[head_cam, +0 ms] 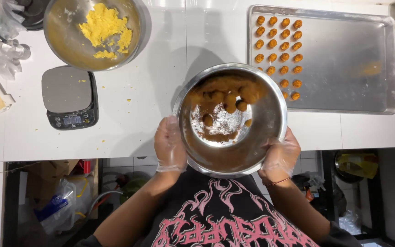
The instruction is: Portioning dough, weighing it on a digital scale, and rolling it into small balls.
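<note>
Holding a round stainless-steel mixing bowl (232,120) by opposite sides of its rim, the person's left hand (170,144) and right hand (280,155), both in thin clear gloves, are closed around the metal edge, fingers wrapped under the wall. The bowl is raised just above the near edge of the white tiled counter (161,68), tilted slightly away. Inside it, small brown-dusted dough balls (227,97) are blurred against the far wall, over a patch of brown powder and bare metal at the bottom. The bowl is probably light and stiff but smooth, so a two-handed hold at the rim appears the surest; the balls look soft and likely to dent if pressed.

Left of the bowl, on the counter, lies a flat grey digital kitchen scale (69,97). Beyond it stands a second, larger steel bowl (92,32) with crumbly yellow dough (105,28). To the right, well apart from the scale, a rectangular aluminium baking tray (344,59) carries neat rows of coated orange-brown balls (279,45) along its left side; the remainder of the tray is bare.
</note>
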